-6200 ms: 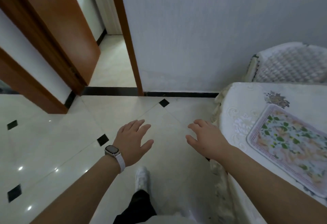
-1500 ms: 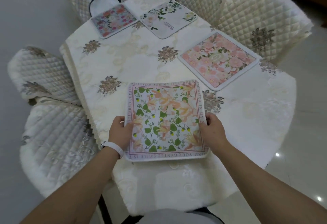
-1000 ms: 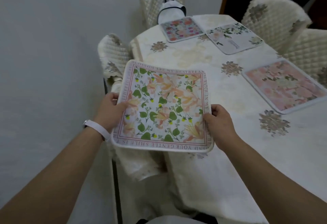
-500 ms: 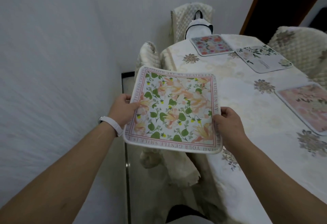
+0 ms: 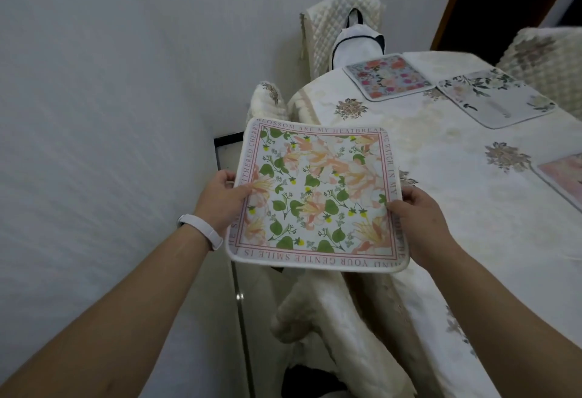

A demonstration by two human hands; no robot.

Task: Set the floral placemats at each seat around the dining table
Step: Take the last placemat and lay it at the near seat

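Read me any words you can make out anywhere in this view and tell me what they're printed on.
All on the border of the held placemat:
Top edge: "BLOSSOM ARE MY HEATBREA", cut off at the corner.
Right edge: "WATCH IN MY", the rest covered by the right hand.
Bottom edge, upside down: "YOUR GENTLE SMILE IS".
Left edge: "THERED CHERR", partly hidden by the left hand.
White placemat on the table: small print, too blurred to read.

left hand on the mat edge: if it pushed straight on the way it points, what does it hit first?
Probably the quilted cream chair back beside the wall. The left hand, gripping the green-and-peach floral placemat, points up-frame; depth is unclear.
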